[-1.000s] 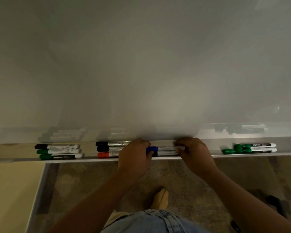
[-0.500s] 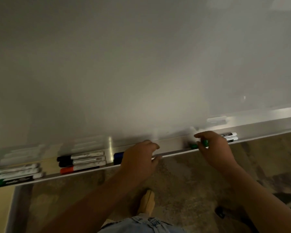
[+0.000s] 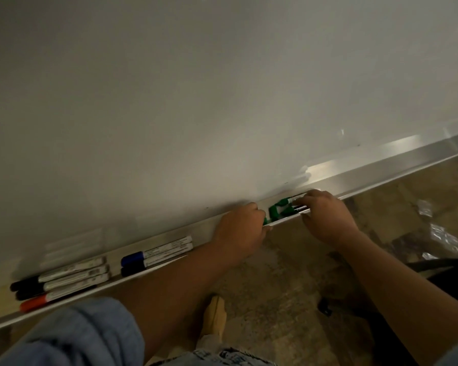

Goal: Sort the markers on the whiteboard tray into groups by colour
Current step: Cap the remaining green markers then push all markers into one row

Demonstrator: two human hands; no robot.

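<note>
The whiteboard tray [image 3: 381,178] runs slantwise from lower left to upper right. At its left lie two black markers [image 3: 72,274] and a red marker [image 3: 37,302]. Right of them lie a blue marker [image 3: 156,252] and a dark-capped one [image 3: 154,262]. Further right, green markers [image 3: 280,208] lie between my hands. My right hand [image 3: 325,215] has its fingers closed over their white barrels. My left hand [image 3: 241,228] curls over the tray's front lip, touching a small green piece [image 3: 265,221]. Whether it grips that piece is hidden.
The whiteboard [image 3: 222,101] fills the upper view. Below the tray is mottled floor with my shoe [image 3: 216,318]. A dark object [image 3: 434,270] lies on the floor at the right. My denim sleeve [image 3: 64,336] crosses the lower left corner.
Both hands left the blue markers and moved right along the tray to the green markers. The view swung right and tilted, so the far-left marker group is out of frame.
</note>
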